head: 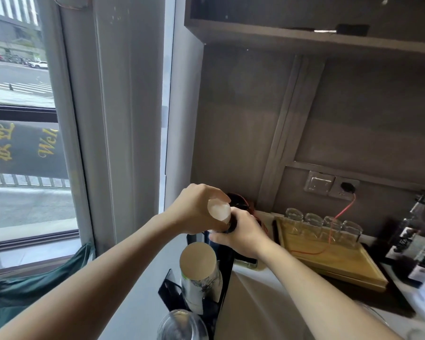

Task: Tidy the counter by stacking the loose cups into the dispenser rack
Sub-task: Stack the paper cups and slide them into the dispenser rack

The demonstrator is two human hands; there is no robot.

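A black dispenser rack (227, 263) stands at the counter's left end, near the window. A stack of paper cups (198, 273) sits in its near slot, the open mouth facing me. My left hand (196, 207) grips a white paper cup (219, 209) at the top of the rack's far slot. My right hand (241, 235) wraps around the dark top of that far slot just below the cup. Clear plastic cups (182, 326) sit at the rack's near end.
A wooden tray (334, 263) with several upturned glass jars (322, 227) lies to the right. Dark bottles (417, 244) stand at the far right. A red cable (342, 212) runs from a wall socket (344, 190). A shelf (304, 35) hangs overhead; the window is left.
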